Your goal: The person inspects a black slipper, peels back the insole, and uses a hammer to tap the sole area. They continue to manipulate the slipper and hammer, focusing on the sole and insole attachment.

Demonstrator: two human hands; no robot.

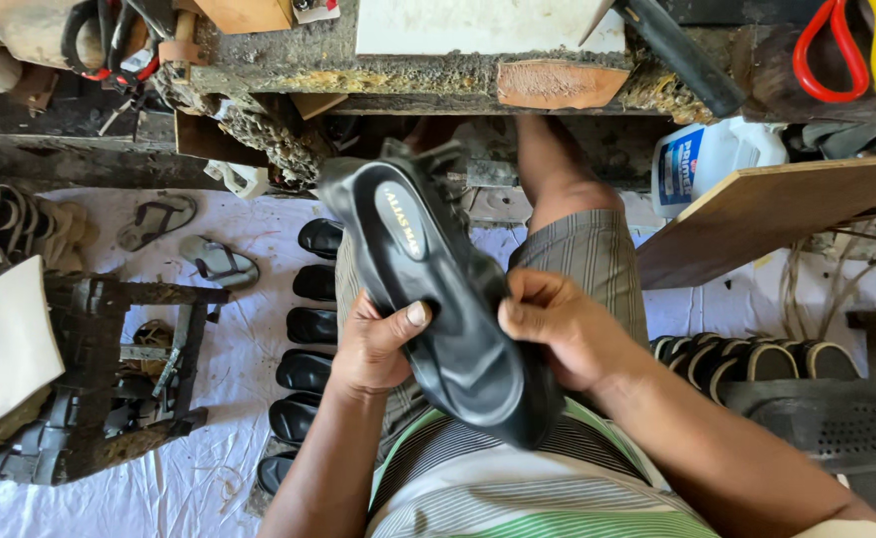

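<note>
Both hands grip black shoe, held over lap, insole facing up, toe end pointing toward body. Left hand closed on one edge, thumb pressed onto insole. Right hand closed on opposite edge, fingers curled under. Row of black soles on white floor sheet beside left knee. Wooden board near right. Cluttered surface ahead; red and yellow scissors at its right end.
</note>
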